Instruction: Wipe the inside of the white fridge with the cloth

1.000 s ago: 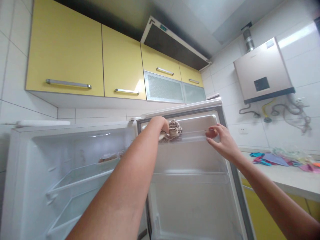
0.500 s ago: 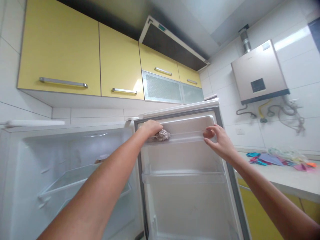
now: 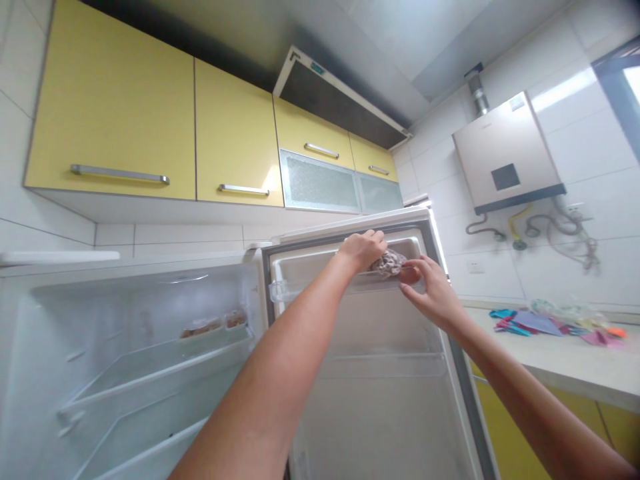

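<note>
My left hand [image 3: 364, 251] is closed on a crumpled grey-white patterned cloth [image 3: 390, 264], pressed into the top shelf of the open fridge door. At the right end of that clear door shelf [image 3: 360, 285], my right hand [image 3: 429, 288] grips the shelf's edge, with fingertips curled over the rim and seen through the plastic. The cloth lies close beside the right fingertips. Below, a second clear shelf [image 3: 380, 366] runs across the fridge door [image 3: 370, 420].
Inside the fridge, food packs [image 3: 201, 328] sit on a glass shelf [image 3: 150, 363] to the left. Yellow cupboards [image 3: 115, 120] hang above the door. Colourful cloths [image 3: 537, 320] lie on the counter [image 3: 565, 357] at right, below a water heater [image 3: 507, 153].
My left hand has slid the cloth rightward along the top door shelf, close to my right hand. My right hand keeps its place at the shelf's end. The view has shifted slightly.
</note>
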`<state>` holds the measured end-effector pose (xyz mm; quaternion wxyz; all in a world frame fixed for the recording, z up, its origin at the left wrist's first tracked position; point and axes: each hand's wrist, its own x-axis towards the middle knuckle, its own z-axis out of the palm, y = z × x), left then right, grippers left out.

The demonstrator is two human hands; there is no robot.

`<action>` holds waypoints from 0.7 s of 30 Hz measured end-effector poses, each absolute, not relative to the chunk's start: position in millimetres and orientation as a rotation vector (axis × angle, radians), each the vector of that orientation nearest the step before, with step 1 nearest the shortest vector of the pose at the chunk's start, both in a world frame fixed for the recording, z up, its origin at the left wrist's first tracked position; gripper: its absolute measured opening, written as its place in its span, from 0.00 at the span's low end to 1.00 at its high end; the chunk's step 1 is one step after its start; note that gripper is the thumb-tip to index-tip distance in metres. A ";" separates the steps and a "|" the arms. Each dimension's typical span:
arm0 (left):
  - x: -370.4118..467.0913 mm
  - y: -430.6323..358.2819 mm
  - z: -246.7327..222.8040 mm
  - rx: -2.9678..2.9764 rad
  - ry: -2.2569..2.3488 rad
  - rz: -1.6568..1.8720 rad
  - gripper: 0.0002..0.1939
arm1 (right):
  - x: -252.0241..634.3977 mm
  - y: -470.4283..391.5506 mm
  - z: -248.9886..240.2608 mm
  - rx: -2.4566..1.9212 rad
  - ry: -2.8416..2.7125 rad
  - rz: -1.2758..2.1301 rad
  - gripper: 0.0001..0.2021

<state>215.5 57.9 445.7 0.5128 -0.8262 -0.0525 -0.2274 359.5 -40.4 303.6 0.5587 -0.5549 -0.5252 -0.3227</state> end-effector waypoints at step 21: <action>74.8 121.1 450.4 -2.064 -0.837 -0.571 0.07 | 373.1 -37.7 301.3 -1.287 -1.295 -0.794 0.19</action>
